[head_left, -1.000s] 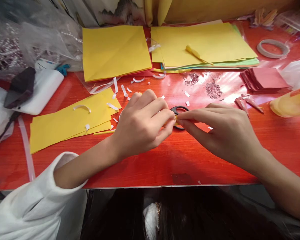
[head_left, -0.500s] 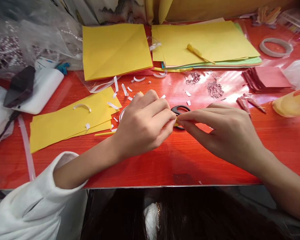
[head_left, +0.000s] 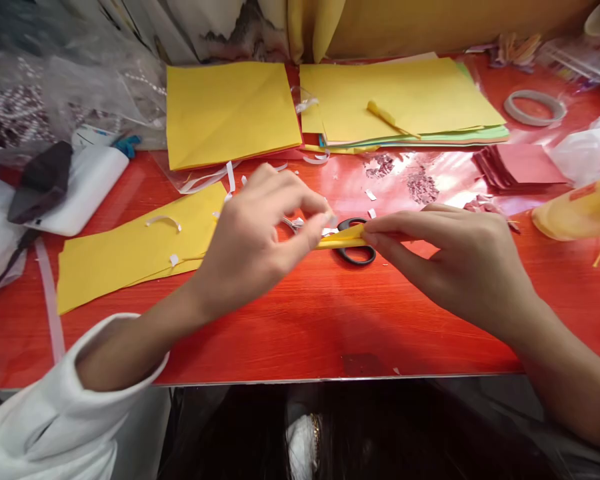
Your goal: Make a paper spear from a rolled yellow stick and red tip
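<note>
My right hand (head_left: 455, 267) pinches one end of a rolled yellow paper (head_left: 347, 239) between thumb and fingertips. The roll stretches leftward, passing behind my left hand (head_left: 260, 233). My left hand hovers over the roll with thumb and forefinger brought together. A pale bit shows at those fingertips, too small to name. Beneath the roll lie scissors (head_left: 356, 257) with black handles, partly covered. To the left, cut yellow paper strips (head_left: 130, 237) lie stacked on the red table (head_left: 280, 340), with curled white slips (head_left: 165, 222) on them.
Behind are yellow sheets (head_left: 230, 113) and a coloured paper stack (head_left: 405, 87) with a small yellow paper roll (head_left: 387, 119) on top. At right are a tape roll (head_left: 535, 107), dark red paper squares (head_left: 535, 165) and a yellowish bottle (head_left: 575, 213). A white device (head_left: 87, 190) sits at left.
My left hand has moved left, away from my right hand, and its pinch has come off the yellow paper. More of the roll and scissors now shows. My right hand keeps its hold.
</note>
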`<control>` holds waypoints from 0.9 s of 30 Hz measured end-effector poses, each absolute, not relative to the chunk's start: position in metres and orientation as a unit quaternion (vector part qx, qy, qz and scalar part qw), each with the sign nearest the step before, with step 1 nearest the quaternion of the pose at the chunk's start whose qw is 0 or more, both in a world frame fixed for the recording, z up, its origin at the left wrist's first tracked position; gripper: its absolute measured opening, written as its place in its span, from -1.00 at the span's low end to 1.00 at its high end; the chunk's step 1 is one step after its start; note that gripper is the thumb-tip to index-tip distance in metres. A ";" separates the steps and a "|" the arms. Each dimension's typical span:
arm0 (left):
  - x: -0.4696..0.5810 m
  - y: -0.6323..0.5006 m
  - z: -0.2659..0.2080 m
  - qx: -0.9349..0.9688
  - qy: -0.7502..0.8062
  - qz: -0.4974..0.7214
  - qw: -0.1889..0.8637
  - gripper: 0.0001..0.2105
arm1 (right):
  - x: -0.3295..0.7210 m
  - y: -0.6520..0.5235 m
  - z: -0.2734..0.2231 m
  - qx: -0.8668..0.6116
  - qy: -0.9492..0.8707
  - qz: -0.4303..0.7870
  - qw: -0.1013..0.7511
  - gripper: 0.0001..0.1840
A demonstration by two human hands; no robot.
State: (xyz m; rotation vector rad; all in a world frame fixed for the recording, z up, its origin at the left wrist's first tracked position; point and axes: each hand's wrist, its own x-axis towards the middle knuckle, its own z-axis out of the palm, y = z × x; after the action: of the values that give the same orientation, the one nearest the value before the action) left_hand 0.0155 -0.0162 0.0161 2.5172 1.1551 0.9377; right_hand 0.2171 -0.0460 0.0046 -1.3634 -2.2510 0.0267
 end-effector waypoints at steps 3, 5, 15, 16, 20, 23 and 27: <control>-0.001 0.002 0.015 0.834 0.460 0.298 0.065 -0.91 | 0.219 -0.044 0.004 -0.518 -0.816 0.036 0.254 -0.88; -0.011 0.014 0.010 0.827 0.498 0.263 -0.007 -0.90 | 0.219 -0.043 0.004 -0.525 -0.810 0.059 0.254 -0.87; 0.003 0.001 0.018 0.828 0.484 0.136 0.247 -0.69 | 0.217 -0.043 0.001 -0.492 -0.827 0.048 0.268 -0.86; 0.005 -0.002 0.020 0.821 0.465 0.117 0.309 -0.69 | 0.216 -0.043 0.001 -0.480 -0.833 0.035 0.273 -0.86; 0.009 -0.005 0.022 0.779 0.412 0.135 0.453 -0.80 | 0.217 -0.042 0.001 -0.440 -0.855 -0.007 0.272 -0.85; 0.009 -0.004 0.022 0.761 0.406 0.173 0.476 -0.88 | 0.220 -0.039 0.003 -0.408 -0.877 -0.023 0.253 -0.86; 0.008 -0.004 0.023 0.748 0.402 0.185 0.494 -0.90 | 0.225 -0.034 0.005 -0.381 -0.896 -0.074 0.216 -0.85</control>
State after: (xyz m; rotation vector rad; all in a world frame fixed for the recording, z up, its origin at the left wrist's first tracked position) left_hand 0.0081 -0.0045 0.0235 1.8135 0.9750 0.4486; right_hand 0.2250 -0.0339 0.0053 -1.0567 -2.4839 -0.2062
